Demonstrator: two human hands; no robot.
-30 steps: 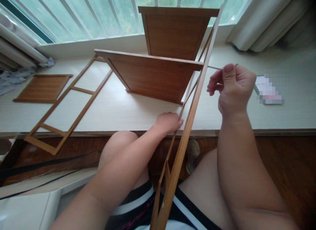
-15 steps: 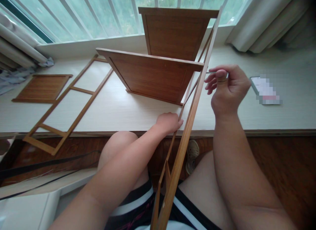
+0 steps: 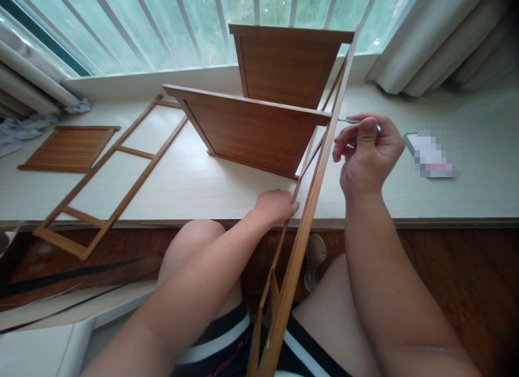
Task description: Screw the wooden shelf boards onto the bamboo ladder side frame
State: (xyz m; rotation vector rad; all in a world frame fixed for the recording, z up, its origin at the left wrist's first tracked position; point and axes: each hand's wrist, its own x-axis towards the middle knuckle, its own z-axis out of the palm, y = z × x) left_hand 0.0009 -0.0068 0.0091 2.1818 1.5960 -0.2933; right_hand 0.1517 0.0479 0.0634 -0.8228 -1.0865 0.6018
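"Looking at the build, how far along are we?"

"Partway, I'd judge! 2 wooden panels, the nearer panel and the rear panel, stand out from the upright side frame, right between the hands. Over on the left, a ladder-like frame and a loose panel lie on the white ledge, joined to nothing I can see, so those look left to do."

"And the fingers?"

"Left hand first: wrapped around the side frame's thinner rail, just below the nearer panel, most fingertips tucked out of sight. Over to the right hand: thumb and forefinger pinching a thin metal rod, the other fingers loosely curled, nothing visible in them."

"Where does that rod lead?"

"Straight to the outer side of the side frame, level with the nearer panel's end! Whether that joint is tight, or what the tip sits in, I can't tell; it's too small."
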